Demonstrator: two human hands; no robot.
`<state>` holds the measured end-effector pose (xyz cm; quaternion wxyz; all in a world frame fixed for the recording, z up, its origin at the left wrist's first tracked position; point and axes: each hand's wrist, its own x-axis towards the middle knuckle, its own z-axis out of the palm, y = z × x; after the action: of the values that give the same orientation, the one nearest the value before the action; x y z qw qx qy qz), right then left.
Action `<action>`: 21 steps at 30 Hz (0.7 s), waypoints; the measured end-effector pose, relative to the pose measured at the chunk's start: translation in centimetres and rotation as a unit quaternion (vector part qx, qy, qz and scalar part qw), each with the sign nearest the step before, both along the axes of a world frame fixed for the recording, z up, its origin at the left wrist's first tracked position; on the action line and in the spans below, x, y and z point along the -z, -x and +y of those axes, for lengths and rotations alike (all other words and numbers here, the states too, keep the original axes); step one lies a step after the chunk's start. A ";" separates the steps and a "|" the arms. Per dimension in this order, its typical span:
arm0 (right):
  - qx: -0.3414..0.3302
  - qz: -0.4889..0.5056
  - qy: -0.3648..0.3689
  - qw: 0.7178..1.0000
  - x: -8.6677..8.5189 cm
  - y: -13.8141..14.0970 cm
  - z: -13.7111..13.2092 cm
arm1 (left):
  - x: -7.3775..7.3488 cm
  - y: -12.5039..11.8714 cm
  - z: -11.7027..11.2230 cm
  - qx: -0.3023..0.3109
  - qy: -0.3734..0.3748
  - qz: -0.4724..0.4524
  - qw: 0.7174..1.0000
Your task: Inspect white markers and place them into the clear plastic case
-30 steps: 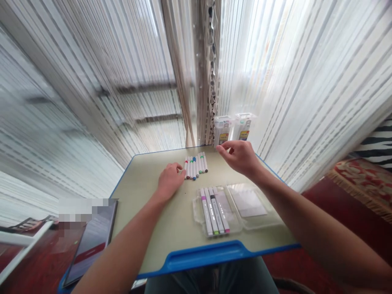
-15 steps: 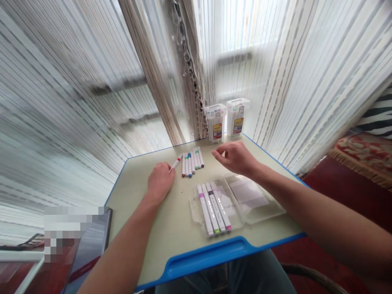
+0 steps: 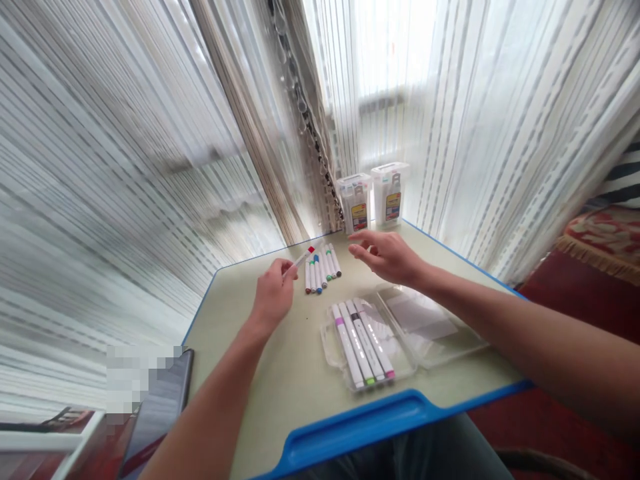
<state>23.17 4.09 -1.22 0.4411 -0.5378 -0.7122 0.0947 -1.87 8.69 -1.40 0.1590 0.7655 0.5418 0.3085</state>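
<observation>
My left hand [image 3: 274,288] grips a white marker with a red band [image 3: 304,257], tilted up to the right. Just beyond it, a row of loose white markers [image 3: 320,272] with brown, green, blue and black ends lies on the table. My right hand [image 3: 384,255] hovers with its fingers apart and nothing in them, in front of the upright boxes. Below it lies an opened clear plastic case [image 3: 407,347]. Several white markers [image 3: 359,340] with purple, black, green and pink parts lie side by side in the case's left half.
Two clear upright marker boxes [image 3: 389,195] with labels stand at the table's far corner. The pale table [image 3: 270,393] has a blue rim with a moulded front groove. A dark flat panel [image 3: 165,407] stands off the left edge. String curtains [image 3: 150,100] hang close behind.
My left hand has lifted the red-banded marker off the table and moved it right, towards the row. The fingers of my right hand have spread a little. The view has shifted slightly.
</observation>
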 end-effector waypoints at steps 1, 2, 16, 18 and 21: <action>-0.008 0.015 0.009 1.000 0.0 0.0 0.0 | 0.1 -0.5 -0.5 0.034 0.008 -0.032 0.999; -0.019 0.029 0.017 0.999 0.0 0.0 -0.1 | 0.3 -1.0 -0.9 0.065 0.017 -0.061 0.996; -0.149 0.305 0.059 0.939 0.7 0.8 0.3 | 0.5 -2.3 -2.7 0.219 0.198 -0.309 0.904; -0.156 0.338 0.069 0.926 0.4 0.8 0.3 | 0.5 -2.3 -3.0 0.245 0.246 -0.315 0.883; -0.174 0.357 0.083 0.914 0.0 0.9 0.0 | 0.3 -2.6 -3.5 0.271 0.288 -0.326 0.858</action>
<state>22.28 4.10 -1.25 0.5959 -0.3707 -0.5794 0.4145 0.73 5.17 -1.75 0.6175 0.6577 0.2944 0.3153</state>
